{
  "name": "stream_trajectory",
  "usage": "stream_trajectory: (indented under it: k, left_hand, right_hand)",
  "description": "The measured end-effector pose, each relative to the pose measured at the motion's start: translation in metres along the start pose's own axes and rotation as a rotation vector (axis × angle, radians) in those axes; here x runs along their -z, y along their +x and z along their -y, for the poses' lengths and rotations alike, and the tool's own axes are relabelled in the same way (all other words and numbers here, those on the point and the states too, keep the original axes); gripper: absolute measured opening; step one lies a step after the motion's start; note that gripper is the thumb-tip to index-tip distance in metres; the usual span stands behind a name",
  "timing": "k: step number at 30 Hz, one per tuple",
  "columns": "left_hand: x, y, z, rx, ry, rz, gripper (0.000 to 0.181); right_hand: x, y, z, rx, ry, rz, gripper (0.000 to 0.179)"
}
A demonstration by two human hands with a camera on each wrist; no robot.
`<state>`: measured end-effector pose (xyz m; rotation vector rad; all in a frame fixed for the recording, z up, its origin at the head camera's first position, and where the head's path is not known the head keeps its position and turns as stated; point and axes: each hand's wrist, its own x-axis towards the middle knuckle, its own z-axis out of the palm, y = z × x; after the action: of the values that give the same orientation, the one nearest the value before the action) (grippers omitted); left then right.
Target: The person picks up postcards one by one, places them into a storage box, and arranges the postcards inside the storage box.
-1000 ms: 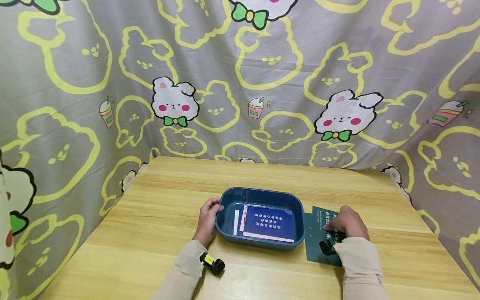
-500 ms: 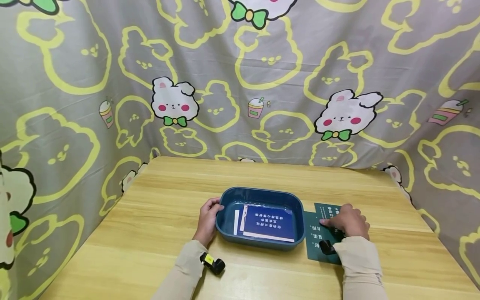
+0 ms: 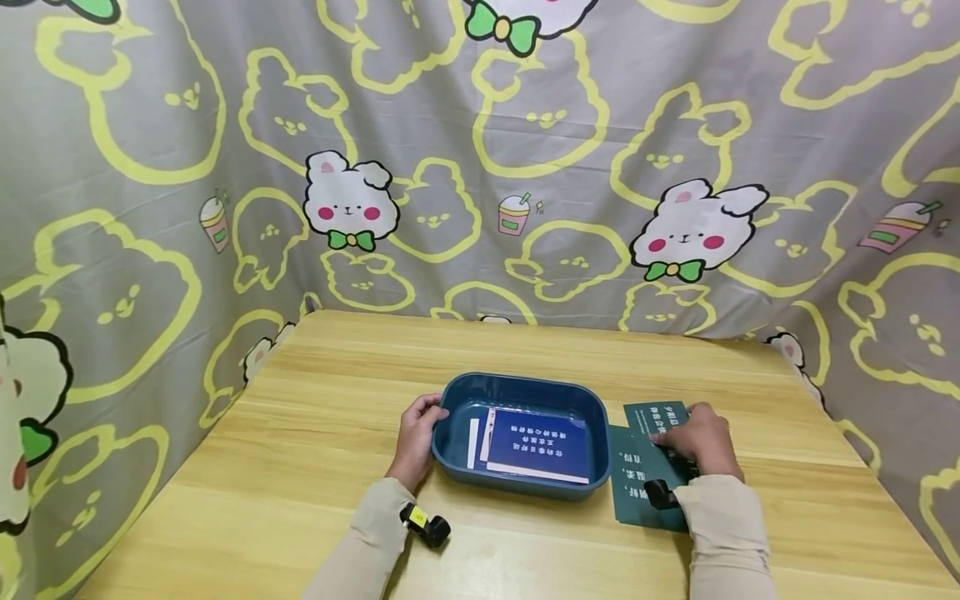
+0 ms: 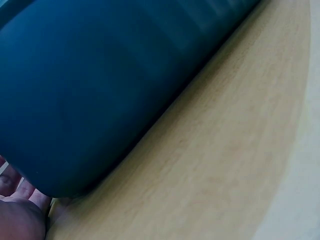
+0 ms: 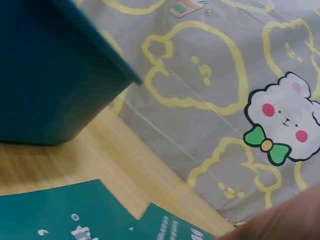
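A dark blue plastic basin (image 3: 525, 380) stands on the table; it holds a blue card with white lettering (image 3: 536, 446) lying over other white-edged cards. My left hand (image 3: 415, 442) grips the basin's left end, thumb over the rim; its fingers (image 4: 22, 190) show by the outer corner in the left wrist view. To the basin's right, my right hand (image 3: 707, 440) pinches a dark green card (image 3: 654, 414) printed with white characters. This card overlaps a second green card (image 3: 628, 492), whose left edge lies close by the basin. The right palm hides part of both.
The wooden table (image 3: 375, 358) runs back to a grey curtain (image 3: 450, 275) with rabbit drawings, which also closes off both sides. A black camera (image 3: 425, 527) sits on the left wrist and another black camera (image 3: 662, 494) on the right wrist.
The right hand has moved a little away from me along the table, and the upper green card has slid with it, baring more of the lower one. Left hand and basin stay put.
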<state>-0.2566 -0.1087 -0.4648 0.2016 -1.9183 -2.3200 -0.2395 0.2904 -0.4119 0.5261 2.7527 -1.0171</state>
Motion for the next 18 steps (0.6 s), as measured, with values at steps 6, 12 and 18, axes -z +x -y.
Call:
stream_trajectory:
  k: [6,12,18]
  left_hand:
    - [0.001,0.0,0.0,0.008,0.016,0.009,0.03]
    - [0.001,0.0,-0.002,0.01,0.007,0.005,0.03]
    - [0.001,-0.001,-0.002,0.016,0.015,0.02,0.031]
  right_hand:
    - [0.008,-0.001,-0.003,0.028,0.084,-0.007,0.049]
    - [0.011,-0.003,-0.002,0.015,0.13,0.035,0.046]
    - [0.013,-0.003,-0.001,0.044,0.138,0.005,0.047]
